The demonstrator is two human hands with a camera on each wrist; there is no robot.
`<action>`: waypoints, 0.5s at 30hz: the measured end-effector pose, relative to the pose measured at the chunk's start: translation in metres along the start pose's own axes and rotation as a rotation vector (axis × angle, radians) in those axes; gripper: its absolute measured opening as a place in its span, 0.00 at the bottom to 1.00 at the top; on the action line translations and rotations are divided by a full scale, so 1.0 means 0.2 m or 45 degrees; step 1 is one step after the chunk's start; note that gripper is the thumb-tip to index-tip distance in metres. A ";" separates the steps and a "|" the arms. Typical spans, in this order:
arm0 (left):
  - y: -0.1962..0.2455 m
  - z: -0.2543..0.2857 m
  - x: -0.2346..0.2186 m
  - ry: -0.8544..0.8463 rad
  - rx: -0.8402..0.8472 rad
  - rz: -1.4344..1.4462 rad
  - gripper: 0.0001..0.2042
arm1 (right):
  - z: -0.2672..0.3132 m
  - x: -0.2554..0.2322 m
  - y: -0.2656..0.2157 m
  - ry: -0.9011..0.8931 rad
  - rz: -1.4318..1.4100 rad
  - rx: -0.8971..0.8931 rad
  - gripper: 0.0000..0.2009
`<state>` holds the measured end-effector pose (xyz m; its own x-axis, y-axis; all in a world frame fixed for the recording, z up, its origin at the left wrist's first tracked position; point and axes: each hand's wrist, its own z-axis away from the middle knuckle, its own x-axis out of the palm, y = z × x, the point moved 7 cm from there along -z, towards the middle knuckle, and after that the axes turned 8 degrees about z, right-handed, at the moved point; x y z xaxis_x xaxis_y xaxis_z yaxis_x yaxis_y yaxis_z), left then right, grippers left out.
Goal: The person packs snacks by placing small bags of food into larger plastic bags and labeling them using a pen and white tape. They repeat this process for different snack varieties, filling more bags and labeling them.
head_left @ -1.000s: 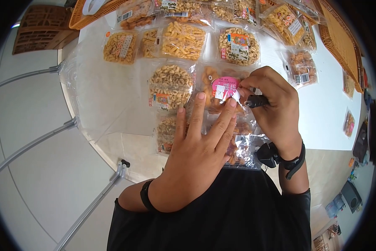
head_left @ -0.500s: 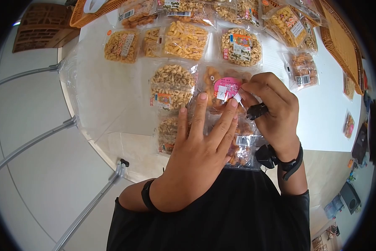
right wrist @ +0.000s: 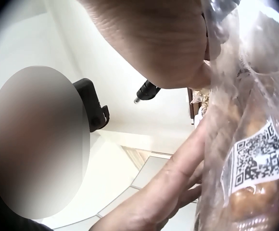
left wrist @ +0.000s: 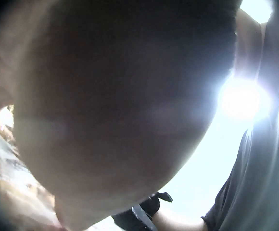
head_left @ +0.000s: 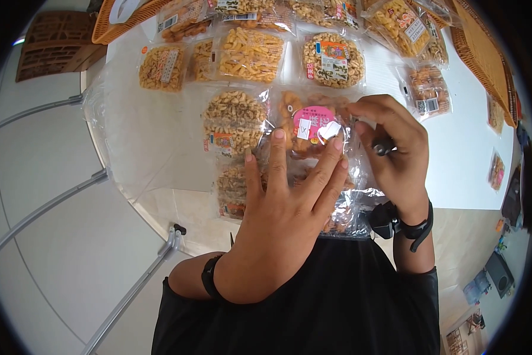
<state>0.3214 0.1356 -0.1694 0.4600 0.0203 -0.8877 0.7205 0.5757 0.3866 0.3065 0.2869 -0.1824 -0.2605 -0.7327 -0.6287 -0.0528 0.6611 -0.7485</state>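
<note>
My left hand [head_left: 283, 219] lies spread over the clear bags, its straight fingertips pressing the lower edge of a bag of twisted dough snacks [head_left: 289, 109]. That bag carries a pink label [head_left: 313, 113] with two white stickers on it; the right-hand white sticker [head_left: 330, 131] sits askew near my left fingertips. My right hand [head_left: 399, 154] is just right of this bag, fingers curled round a black pen-like tool [head_left: 383, 147]. Its small metal tip shows in the right wrist view, where the black tool [right wrist: 148, 90] juts from under the palm. Most of it is hidden.
A bag of puffed-grain snack [head_left: 236, 115] lies left of the pink-labelled bag. Several more snack bags, such as a yellow one [head_left: 251, 54], fill the white table's [head_left: 464, 177] far side. Wicker baskets [head_left: 485, 65] stand behind. A grey metal rail [head_left: 127, 290] runs at the left.
My right hand has drawn back to the right, away from the white sticker its fingertips were touching; more of the pink label now shows. My left hand keeps pressing on the bags.
</note>
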 end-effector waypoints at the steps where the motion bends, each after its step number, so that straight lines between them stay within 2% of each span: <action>1: 0.00 0.00 0.00 -0.006 -0.008 0.014 0.34 | 0.00 -0.01 0.01 0.006 -0.010 0.014 0.16; 4: 0.01 0.00 0.00 -0.019 -0.033 0.047 0.33 | 0.01 -0.04 0.02 0.016 -0.022 0.046 0.16; 6: 0.01 -0.01 -0.01 -0.020 -0.058 0.061 0.31 | 0.01 -0.03 0.01 0.024 -0.038 -0.045 0.15; 10: 0.01 -0.01 0.00 -0.078 -0.042 0.086 0.34 | 0.01 0.01 -0.01 0.038 -0.020 -0.177 0.12; 13: 0.01 -0.01 0.01 -0.063 -0.060 0.084 0.33 | 0.02 0.05 0.00 -0.099 0.014 -0.063 0.12; 15: 0.01 -0.01 0.01 -0.029 -0.082 0.077 0.33 | 0.02 0.05 0.00 -0.104 0.025 -0.070 0.12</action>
<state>0.3218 0.1380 -0.1705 0.5138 0.0384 -0.8570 0.6565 0.6255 0.4216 0.3084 0.2794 -0.1895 -0.1828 -0.7289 -0.6598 -0.1015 0.6815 -0.7247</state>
